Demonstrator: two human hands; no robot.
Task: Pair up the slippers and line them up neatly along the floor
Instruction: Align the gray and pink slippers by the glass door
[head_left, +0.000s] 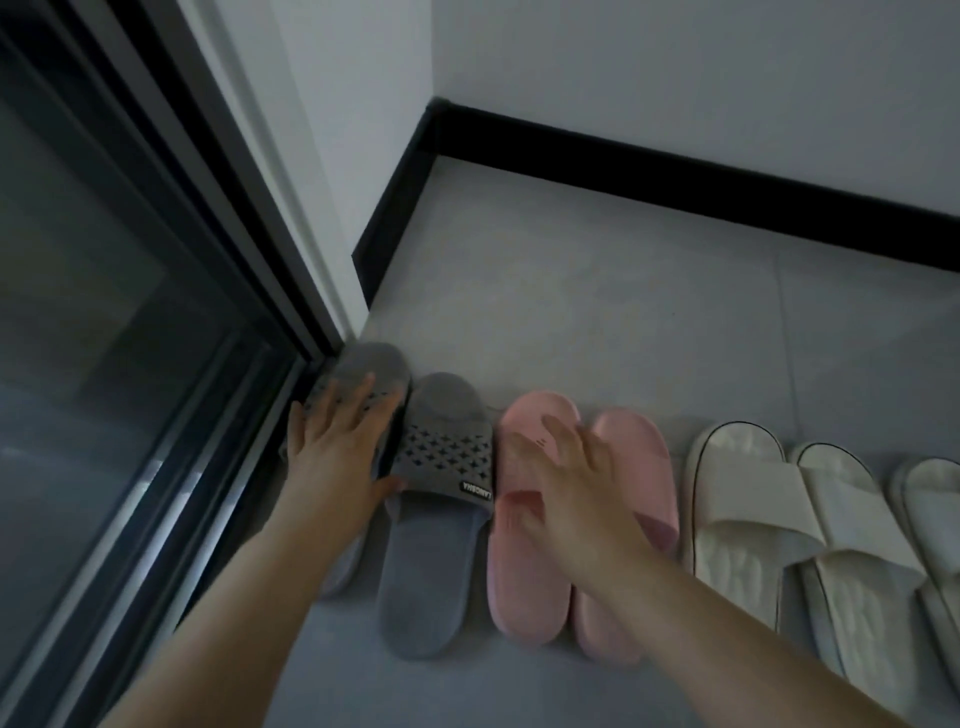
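Floor row, lower half of the frame, toes pointing toward the top, listed from left to right.

1. Grey slipper, outer (358, 395): lies against the sliding door track (291, 332) at centre left. My left hand (337, 441) rests flat on its perforated strap, fingers spread and extended, thumb at the lower right touching the edge of the neighbouring strap. Nothing is gripped; the palm only lies on top.

2. Grey slipper, inner (436, 519): just beside item 1, touching or nearly so. Diamond-pattern strap with a small black label, uncovered.

3. Pink slipper, left of pair (524, 587): just beside item 2. My right hand (576, 483) lies over its strap and reaches across to its partner, fingers loosely spread and slightly curved. I cannot tell whether it is pressing or only hovering close; it encloses nothing.

4. Pink slipper, right of pair (628, 441): touching item 3 along its length, largely hidden under my right forearm.

5. Cream slipper with dark piping (737, 519): near item 4, a narrow gap between them.

6. Cream slipper, second (852, 561): just beside item 5.

7. Pale slipper (935, 499): at the right edge, cut off by the frame.

Surroundings: grey tiled floor (597, 291); black skirting board (675, 176) across the upper right; white wall (675, 62) above it.
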